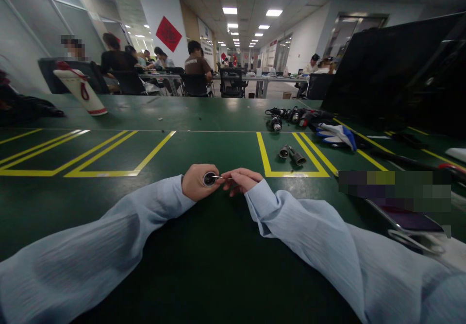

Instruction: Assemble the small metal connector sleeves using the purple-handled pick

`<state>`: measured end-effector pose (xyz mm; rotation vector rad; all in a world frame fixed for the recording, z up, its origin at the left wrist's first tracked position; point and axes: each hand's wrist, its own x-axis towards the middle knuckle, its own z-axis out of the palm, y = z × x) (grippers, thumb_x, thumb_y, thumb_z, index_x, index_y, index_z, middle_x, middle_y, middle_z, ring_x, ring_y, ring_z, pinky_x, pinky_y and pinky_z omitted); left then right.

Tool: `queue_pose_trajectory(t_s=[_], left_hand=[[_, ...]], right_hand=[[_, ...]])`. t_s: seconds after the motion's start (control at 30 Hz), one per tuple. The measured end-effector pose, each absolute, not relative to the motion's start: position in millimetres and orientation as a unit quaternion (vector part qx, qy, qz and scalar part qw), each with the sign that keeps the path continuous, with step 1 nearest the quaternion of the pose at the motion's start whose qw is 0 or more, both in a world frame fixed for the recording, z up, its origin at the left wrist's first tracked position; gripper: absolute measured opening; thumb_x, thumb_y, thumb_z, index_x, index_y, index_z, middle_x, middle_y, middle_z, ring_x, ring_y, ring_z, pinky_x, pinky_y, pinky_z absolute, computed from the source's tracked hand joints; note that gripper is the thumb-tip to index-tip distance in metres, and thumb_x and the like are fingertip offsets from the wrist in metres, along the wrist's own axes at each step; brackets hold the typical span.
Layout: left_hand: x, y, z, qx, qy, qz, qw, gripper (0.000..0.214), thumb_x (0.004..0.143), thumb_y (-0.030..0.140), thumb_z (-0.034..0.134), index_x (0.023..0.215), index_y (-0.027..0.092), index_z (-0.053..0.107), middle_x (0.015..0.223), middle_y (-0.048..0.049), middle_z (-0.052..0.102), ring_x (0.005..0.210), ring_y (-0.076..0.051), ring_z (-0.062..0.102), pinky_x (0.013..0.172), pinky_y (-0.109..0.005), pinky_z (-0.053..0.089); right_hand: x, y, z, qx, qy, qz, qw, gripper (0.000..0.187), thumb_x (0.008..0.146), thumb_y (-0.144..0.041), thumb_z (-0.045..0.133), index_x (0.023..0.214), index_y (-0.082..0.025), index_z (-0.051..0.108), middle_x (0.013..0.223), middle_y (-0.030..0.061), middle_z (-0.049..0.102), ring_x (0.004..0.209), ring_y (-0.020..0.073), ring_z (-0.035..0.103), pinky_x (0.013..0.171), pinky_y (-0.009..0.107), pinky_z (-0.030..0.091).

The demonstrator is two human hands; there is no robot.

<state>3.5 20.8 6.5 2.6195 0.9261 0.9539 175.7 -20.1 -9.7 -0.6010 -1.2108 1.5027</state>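
We clench the round metal part (209, 179) in our left hand (194, 183) and our right hand (242, 180) pinches a thin pin (217, 177) at its opening, apparently mid-work, with loose parts (292, 155) beyond the right hand untouched.

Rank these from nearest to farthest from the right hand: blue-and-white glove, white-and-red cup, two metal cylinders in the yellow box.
1. metal cylinders, ahead and right of the right hand
2. blue-and-white glove, farther right
3. white-and-red cup, far left
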Motion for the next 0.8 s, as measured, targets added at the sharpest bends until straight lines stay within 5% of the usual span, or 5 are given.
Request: queue_pose_trajectory(t_s=[0.8], left_hand=[[1.7, 19.5, 8.0, 0.896, 0.308, 0.312, 0.075, 0.014, 0.069, 0.023, 0.052, 0.059, 0.014, 0.049, 0.052, 0.0013, 0.050, 0.046, -0.008, 0.045, 0.044, -0.018, 0.034]], right_hand=[[177.2, -24.9, -6.6, -0.294, -0.538, 0.578, 0.539, 0.018, 0.073, -0.026, 0.053, 0.074, -0.014, 0.066, 0.070, 0.0054, 0.070, 0.062, 0.0124, 0.059, 0.056, 0.025, 0.045]])
